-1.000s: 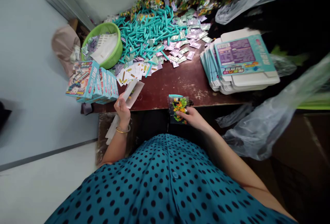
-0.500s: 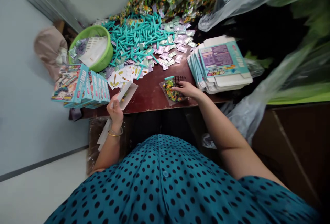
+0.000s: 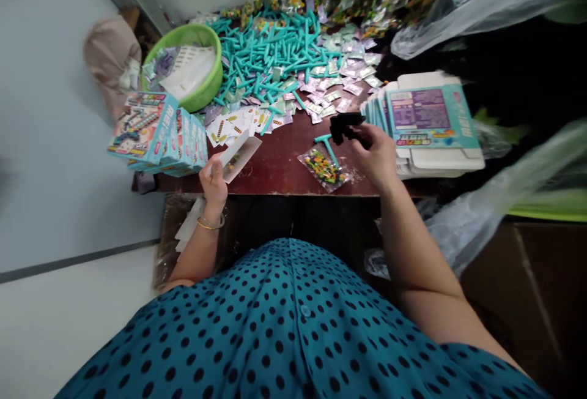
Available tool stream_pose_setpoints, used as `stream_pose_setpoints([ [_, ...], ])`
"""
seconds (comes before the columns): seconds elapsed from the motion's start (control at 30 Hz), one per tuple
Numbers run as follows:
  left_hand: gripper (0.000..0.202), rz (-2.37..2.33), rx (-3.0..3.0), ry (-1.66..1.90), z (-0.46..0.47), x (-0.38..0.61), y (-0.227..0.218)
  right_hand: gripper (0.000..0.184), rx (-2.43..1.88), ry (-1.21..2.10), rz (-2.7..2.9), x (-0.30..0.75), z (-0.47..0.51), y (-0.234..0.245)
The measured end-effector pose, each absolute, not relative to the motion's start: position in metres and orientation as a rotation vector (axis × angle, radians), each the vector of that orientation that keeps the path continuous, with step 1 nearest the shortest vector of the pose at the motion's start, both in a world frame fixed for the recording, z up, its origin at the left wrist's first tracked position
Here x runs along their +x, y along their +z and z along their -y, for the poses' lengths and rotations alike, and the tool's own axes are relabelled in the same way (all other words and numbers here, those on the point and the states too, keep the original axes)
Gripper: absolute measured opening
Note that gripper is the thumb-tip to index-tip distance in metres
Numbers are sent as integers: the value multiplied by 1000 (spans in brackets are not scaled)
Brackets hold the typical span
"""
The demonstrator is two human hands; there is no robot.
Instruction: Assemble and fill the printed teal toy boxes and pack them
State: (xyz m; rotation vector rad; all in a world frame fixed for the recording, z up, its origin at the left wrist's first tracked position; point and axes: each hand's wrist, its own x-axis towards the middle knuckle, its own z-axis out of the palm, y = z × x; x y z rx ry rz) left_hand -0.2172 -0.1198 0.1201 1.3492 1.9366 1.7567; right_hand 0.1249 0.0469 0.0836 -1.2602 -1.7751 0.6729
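My left hand (image 3: 213,181) is closed on a white folded card (image 3: 239,155) at the near edge of the dark red table (image 3: 284,166). Right of it, my right hand (image 3: 376,155) pinches a small black piece (image 3: 345,126) just above the table. A clear bag of coloured beads (image 3: 323,169) lies on the table beside my right hand, with a teal T-shaped tool (image 3: 326,144) resting on its far end. Flat teal cartons (image 3: 426,120) are stacked right behind my right hand.
Assembled teal boxes (image 3: 158,136) stand at the table's left end. A green bowl (image 3: 190,71) holds sheets and packets. Teal sticks (image 3: 270,56), small sachets (image 3: 339,81) and printed cards (image 3: 238,123) cover the back. Clear plastic bags (image 3: 486,203) hang at the right.
My right hand put the bead bag down on the table, let go of it, and now holds a black piece lifted from beside the bag. My left hand has kept the card.
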Motion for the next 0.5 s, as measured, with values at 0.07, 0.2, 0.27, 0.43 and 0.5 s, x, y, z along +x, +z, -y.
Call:
stream_pose_setpoints([
  [0.07,64,-1922,1327,1764,121,-219,119,35,-1130,697,1823,118,-40,102],
  [0.2,65,-1930,1278,1764,124,-221,119,29,-1042,652,1872,106,-21,136],
  [0.27,64,-1938,1270,1753,127,-218,121,30,-955,647,1977,95,-5,152],
  [0.43,57,-1802,1385,1642,132,-200,128,24,-437,566,2473,16,49,182],
  [0.5,52,-1789,1294,1710,131,-200,128,25,-287,483,2539,-20,58,182],
])
